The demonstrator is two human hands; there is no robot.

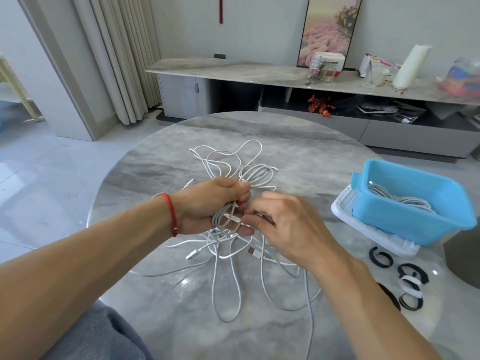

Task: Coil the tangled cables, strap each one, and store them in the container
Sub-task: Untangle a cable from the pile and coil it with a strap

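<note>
A tangle of white cables [228,255] sprawls over the middle of the round marble table [298,152]. My left hand [207,203] grips a coiled bundle of white cable [223,219] above the tangle. My right hand [280,224] pinches a strand and its plug at that bundle, touching the left fingers. The blue container [415,224] stands at the right with a coiled white cable [397,197] inside. Black and white straps [411,279] lie on the table in front of the container.
The blue container sits on a white lid or tray [363,229]. A dark round object [465,258] shows at the right edge. A long sideboard [233,71] with clutter runs along the far wall. My grey-clad knee [104,339] is at the table's near edge.
</note>
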